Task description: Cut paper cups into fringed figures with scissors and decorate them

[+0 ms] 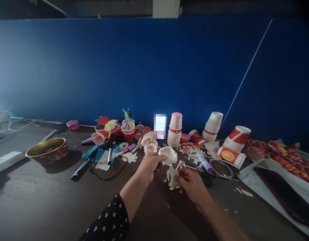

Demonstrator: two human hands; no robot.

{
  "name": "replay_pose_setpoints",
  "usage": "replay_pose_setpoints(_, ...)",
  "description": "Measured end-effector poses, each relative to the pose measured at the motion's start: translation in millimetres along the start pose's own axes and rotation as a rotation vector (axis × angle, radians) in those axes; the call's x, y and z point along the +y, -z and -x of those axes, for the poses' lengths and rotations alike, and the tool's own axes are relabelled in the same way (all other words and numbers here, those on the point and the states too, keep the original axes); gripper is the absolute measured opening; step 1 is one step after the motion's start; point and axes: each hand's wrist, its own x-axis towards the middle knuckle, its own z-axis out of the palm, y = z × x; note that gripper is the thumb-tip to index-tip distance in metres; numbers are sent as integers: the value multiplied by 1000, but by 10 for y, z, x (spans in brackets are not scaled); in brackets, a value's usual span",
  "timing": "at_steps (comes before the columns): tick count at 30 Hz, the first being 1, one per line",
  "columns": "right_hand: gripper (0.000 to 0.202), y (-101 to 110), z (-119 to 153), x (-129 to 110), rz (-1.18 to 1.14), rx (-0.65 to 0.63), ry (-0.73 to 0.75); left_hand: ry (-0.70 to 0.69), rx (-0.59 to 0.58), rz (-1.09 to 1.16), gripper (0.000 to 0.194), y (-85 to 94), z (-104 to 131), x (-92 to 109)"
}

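Looks like a two-handed hold: your left hand's fingers are clamped on the white cup piece, your right hand's on the paper cutout just below it, both over the counter. Flimsy paper, I'd judge; any move calls for a light pinch.

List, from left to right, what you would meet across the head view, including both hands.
White box, gold-rimmed bowl, marker, left hand, right hand, fallen cup with a yellow emblem, dark phone.
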Motion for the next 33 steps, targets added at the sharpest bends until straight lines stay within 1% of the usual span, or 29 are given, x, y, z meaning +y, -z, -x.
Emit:
replay_pose_setpoints(5,14,-5,11,-19,-39,-18,-12,58,-65,5,18,-16,17,-11)
replay_pose_setpoints(10,15,-10,27,-40,-52,-16,-20,66,-94,-24,18,-18,35,-4)
replay_pose_setpoints(14,18,-2,22,-30,-61,-12,-17,51,-100,-43,17,-10,38,-2)
replay_pose_setpoints(19,16,5,24,-39,-71,-25,-26,22,-101,-57,16,-5,33,-1)
replay_pose_setpoints(26,17,-4,33,-49,-63,-13,-40,33,-103,-63,21,-31,52,19)
replay_pose_setpoints(33,16,3,20,-18,-60,-22,-22,22,-95,-93,20,-30,36,-5)
